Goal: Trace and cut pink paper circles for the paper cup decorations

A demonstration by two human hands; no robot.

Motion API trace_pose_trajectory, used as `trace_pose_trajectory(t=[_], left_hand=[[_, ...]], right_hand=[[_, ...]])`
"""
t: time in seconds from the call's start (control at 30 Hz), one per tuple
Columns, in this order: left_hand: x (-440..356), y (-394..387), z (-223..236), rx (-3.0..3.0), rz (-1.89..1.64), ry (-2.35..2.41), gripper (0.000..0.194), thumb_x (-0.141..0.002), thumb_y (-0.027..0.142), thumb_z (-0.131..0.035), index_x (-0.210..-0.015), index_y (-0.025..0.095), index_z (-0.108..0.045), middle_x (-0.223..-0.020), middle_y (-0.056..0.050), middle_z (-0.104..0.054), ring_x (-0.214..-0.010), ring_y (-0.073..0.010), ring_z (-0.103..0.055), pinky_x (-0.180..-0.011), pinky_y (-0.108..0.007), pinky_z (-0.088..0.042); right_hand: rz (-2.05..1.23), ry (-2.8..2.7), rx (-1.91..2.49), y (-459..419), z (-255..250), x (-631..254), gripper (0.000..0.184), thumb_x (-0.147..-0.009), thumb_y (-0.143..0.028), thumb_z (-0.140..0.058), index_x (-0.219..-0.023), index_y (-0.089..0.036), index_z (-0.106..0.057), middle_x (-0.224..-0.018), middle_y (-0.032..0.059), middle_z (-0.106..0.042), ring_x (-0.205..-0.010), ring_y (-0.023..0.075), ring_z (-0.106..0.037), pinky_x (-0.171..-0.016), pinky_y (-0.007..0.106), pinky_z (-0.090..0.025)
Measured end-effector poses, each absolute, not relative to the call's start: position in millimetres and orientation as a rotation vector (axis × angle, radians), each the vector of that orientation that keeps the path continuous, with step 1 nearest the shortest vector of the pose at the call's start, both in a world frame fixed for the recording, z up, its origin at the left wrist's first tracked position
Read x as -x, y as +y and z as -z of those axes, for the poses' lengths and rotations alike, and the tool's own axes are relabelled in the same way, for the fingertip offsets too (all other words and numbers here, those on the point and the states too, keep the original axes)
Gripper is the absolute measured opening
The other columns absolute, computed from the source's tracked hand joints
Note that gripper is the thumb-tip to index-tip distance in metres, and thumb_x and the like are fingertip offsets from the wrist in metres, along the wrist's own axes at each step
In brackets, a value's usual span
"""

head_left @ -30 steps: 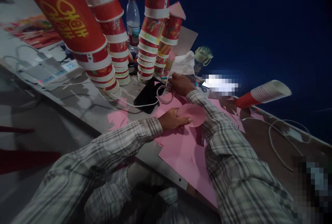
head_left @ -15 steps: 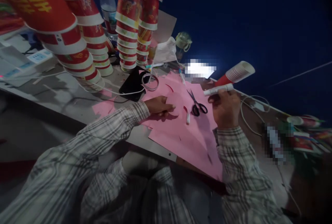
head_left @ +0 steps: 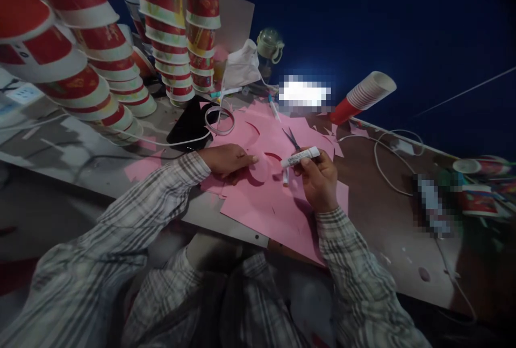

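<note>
Between my left hand's (head_left: pixel 231 161) thumb and fingers is a rounded piece of pink paper (head_left: pixel 260 169), held just above larger pink paper sheets (head_left: pixel 258 205). My right hand (head_left: pixel 321 179) grips a white glue stick (head_left: pixel 300 157) with printing on its side, tilted, its end pointing left toward the rounded piece but apart from it. Below it, a small white cap-like piece (head_left: pixel 286 177) lies on the sheets. Scissors (head_left: pixel 292 138) lie behind the glue stick; their blades show, while the handles are hidden by my right hand.
Tall stacks of red and white paper cups (head_left: pixel 166 31) stand at the left. Another cup stack (head_left: pixel 365 95) leans at the back right. A black flat object (head_left: pixel 187 125) and a white cable loop (head_left: pixel 220 121) lie beside the paper. A lidded bottle (head_left: pixel 270 47) stands behind.
My right hand has brought the glue stick left and down, closer to the rounded pink paper and over the scissors' handles. My left hand still holds the paper. The view has shifted slightly.
</note>
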State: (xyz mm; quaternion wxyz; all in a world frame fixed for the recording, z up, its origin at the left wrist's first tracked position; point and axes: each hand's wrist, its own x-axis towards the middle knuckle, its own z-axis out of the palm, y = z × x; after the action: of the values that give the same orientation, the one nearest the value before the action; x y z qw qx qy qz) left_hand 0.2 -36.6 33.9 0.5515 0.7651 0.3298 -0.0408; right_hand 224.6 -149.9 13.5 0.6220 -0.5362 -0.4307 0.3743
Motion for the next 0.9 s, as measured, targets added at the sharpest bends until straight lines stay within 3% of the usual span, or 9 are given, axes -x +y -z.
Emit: trace_pose_trajectory(t=[0.07,0.17,0.33,0.4,0.5,0.63,0.77,0.9], left_hand=[[1,-35,-35,-2.05,-0.017,0.892,0.055,-0.093,0.051,-0.053,-0.049,0.018,-0.055,-0.043,0.0,-0.046,-0.042,-0.0109,-0.039,-0.052,-0.025,-0.029],[2,-35,-36,-2.268,-0.158,1.068,0.041,-0.089,0.044,-0.062,-0.058,0.016,-0.06,-0.056,0.0,-0.05,-0.054,-0.0118,-0.039,-0.06,-0.026,-0.027],[-3,-39,-34,-2.113,-0.523,0.92,0.021,-0.09,0.034,-0.058,-0.087,0.015,-0.068,-0.08,-0.003,-0.064,-0.072,-0.0139,-0.054,-0.071,-0.025,-0.039],[-8,-42,-30,-2.055,-0.698,0.723,0.024,-0.085,0.035,-0.065,-0.099,0.015,-0.068,-0.1,-0.008,-0.067,-0.088,-0.0173,-0.06,-0.082,-0.028,-0.045],[-18,-49,-19,-2.151,-0.853,0.516,0.049,-0.073,0.043,-0.08,-0.11,0.014,-0.066,-0.114,-0.013,-0.066,-0.11,-0.0257,-0.056,-0.102,-0.039,-0.04],[-29,-60,-9,-2.265,-0.883,0.45,0.059,-0.07,0.05,-0.081,-0.113,0.013,-0.064,-0.11,-0.013,-0.067,-0.106,-0.0279,-0.055,-0.105,-0.045,-0.035],[-33,-68,-9,-2.291,-0.913,0.562,0.033,-0.085,0.043,-0.067,-0.1,0.015,-0.067,-0.095,-0.008,-0.068,-0.097,-0.0236,-0.055,-0.106,-0.044,-0.03],[-33,-69,-11,-2.291,-0.931,0.593,0.019,-0.083,0.031,-0.063,-0.096,0.017,-0.067,-0.091,-0.007,-0.068,-0.093,-0.0223,-0.054,-0.101,-0.042,-0.033]], right_hand=[[-0.893,-0.963,1.198,-151,-15,-224,0.02,-0.08,-0.032,-0.069,-0.095,-0.023,-0.061,-0.087,-0.0007,-0.066,-0.059,0.0091,-0.053,-0.056,0.025,-0.045],[-0.91,-0.937,1.188,-152,-16,-222,0.022,-0.078,-0.032,-0.071,-0.095,-0.023,-0.061,-0.086,-0.0006,-0.066,-0.058,0.0089,-0.052,-0.055,0.025,-0.045],[-0.94,-0.936,1.191,-154,-18,-219,0.027,-0.075,-0.037,-0.073,-0.094,-0.024,-0.058,-0.089,0.0006,-0.069,-0.056,0.0088,-0.051,-0.053,0.025,-0.045],[-0.984,-0.924,1.187,-154,-19,-216,0.028,-0.075,-0.038,-0.073,-0.094,-0.025,-0.057,-0.092,0.001,-0.07,-0.054,0.0083,-0.049,-0.052,0.025,-0.045],[-1.046,-0.881,1.175,-154,-18,-211,0.031,-0.074,-0.038,-0.074,-0.096,-0.025,-0.056,-0.096,0.0013,-0.072,-0.051,0.0079,-0.049,-0.049,0.025,-0.045],[-1.104,-0.851,1.129,-154,-11,-203,0.034,-0.073,-0.036,-0.076,-0.098,-0.026,-0.056,-0.095,-0.0003,-0.072,-0.051,0.0078,-0.053,-0.05,0.024,-0.048],[-1.13,-0.949,1.164,-157,-5,-201,0.032,-0.077,-0.037,-0.074,-0.103,-0.027,-0.059,-0.083,-0.0031,-0.067,-0.06,0.0113,-0.06,-0.059,0.027,-0.053],[-1.003,-1.094,1.249,-162,-7,-210,0.038,-0.081,-0.038,-0.072,-0.115,-0.026,-0.06,-0.073,-0.0034,-0.064,-0.061,0.0136,-0.061,-0.059,0.028,-0.051]])
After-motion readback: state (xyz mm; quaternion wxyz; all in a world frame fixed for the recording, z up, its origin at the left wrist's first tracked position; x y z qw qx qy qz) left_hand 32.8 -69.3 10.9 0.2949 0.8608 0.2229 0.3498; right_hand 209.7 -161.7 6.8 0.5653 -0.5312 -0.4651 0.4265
